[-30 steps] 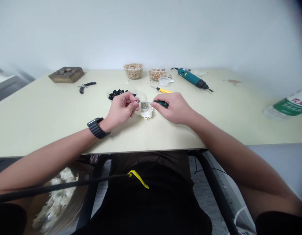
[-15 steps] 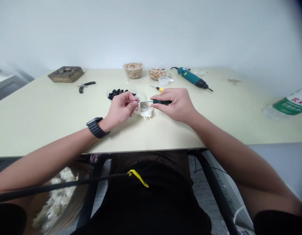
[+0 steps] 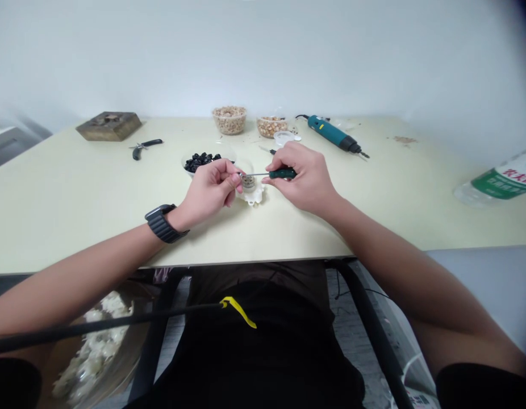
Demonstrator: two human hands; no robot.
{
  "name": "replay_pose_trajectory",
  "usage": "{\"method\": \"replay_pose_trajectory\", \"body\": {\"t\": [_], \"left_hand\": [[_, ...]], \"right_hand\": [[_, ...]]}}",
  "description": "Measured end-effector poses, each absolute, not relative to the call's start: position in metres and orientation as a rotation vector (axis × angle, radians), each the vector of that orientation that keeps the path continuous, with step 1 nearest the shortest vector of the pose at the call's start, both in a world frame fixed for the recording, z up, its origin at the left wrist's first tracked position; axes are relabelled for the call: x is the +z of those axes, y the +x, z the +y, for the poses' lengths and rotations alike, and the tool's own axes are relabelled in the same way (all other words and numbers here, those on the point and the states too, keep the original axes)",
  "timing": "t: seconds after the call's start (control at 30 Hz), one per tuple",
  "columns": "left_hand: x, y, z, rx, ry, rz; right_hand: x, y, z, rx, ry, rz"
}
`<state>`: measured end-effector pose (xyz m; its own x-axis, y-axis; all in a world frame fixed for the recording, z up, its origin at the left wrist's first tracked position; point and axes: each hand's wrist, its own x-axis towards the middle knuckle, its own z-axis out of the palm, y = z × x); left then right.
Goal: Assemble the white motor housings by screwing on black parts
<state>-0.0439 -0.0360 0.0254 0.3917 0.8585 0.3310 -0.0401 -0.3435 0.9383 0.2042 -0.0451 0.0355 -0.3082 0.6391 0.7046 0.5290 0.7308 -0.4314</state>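
Observation:
My right hand (image 3: 304, 175) is closed around the dark green handle of a screwdriver (image 3: 282, 174), whose thin metal shaft points left. My left hand (image 3: 217, 184) is closed in a pinch at the shaft's tip, on a small piece too tiny to name. Just below the shaft, on the table, is a white plastic part (image 3: 253, 196) with a round metallic piece (image 3: 248, 182) on it; my left fingers partly cover it. Behind my left hand stands a clear bowl of small black parts (image 3: 202, 161).
Farther back are a tub of small beige pieces (image 3: 229, 120), a tub of orange-brown pieces (image 3: 272, 126), a teal electric screwdriver (image 3: 331, 132) and black-handled pliers (image 3: 146, 146). A metal block (image 3: 109, 126) sits back left. At right lies a plastic bottle (image 3: 499, 180). White parts (image 3: 99, 343) fill a container below left.
My right fingers have shifted their hold on the screwdriver handle, which sits slightly farther from my left fingertips. The whole view has moved a little.

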Motion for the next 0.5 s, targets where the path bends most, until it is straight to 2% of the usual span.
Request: {"method": "replay_pose_trajectory", "body": {"t": [0.17,0.37,0.5], "left_hand": [[0.024,-0.043,-0.033,1.224,1.625,0.723],[0.026,-0.042,-0.034,1.273,1.629,0.732],[0.026,-0.043,-0.034,1.272,1.630,0.750]], "right_hand": [[0.042,0.208,-0.047,0.360,-1.078,-1.997],[0.046,0.215,-0.042,0.766,-1.025,-2.029],[0.048,0.216,-0.042,0.765,-1.034,-2.016]]}}
